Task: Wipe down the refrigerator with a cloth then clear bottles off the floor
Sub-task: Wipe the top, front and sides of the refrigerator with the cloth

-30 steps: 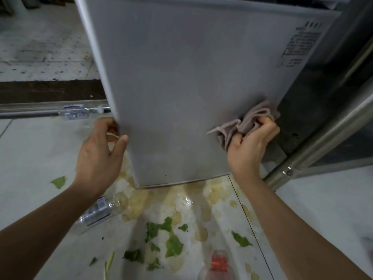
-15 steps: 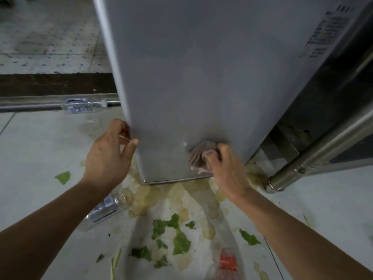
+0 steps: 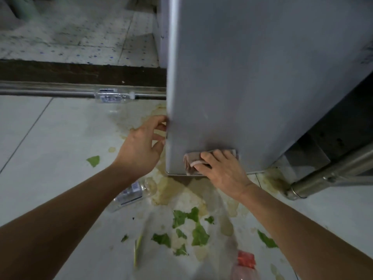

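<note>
The grey refrigerator (image 3: pixel 252 77) fills the upper right of the head view. My right hand (image 3: pixel 222 171) presses a bunched pinkish-grey cloth (image 3: pixel 191 161) against its lower edge, fingers curled over the cloth. My left hand (image 3: pixel 141 150) holds the refrigerator's left corner edge, fingertips hidden behind it. A clear plastic bottle (image 3: pixel 131 194) lies on the floor under my left wrist. Another clear bottle (image 3: pixel 113 96) lies against the metal rail at the back. A bottle with a red label (image 3: pixel 245 265) lies at the bottom edge.
Yellowish spill stains (image 3: pixel 177 190) and green leaf scraps (image 3: pixel 193 229) cover the white tiled floor (image 3: pixel 50 148) in front of the refrigerator. A steel tube leg (image 3: pixel 314 182) slants at the right. A dark threshold and a metal rail (image 3: pixel 50 91) cross the back.
My right hand has swept the cloth from the refrigerator's right side down and left to its bottom edge. My left hand stayed on the left corner. The view shifted left.
</note>
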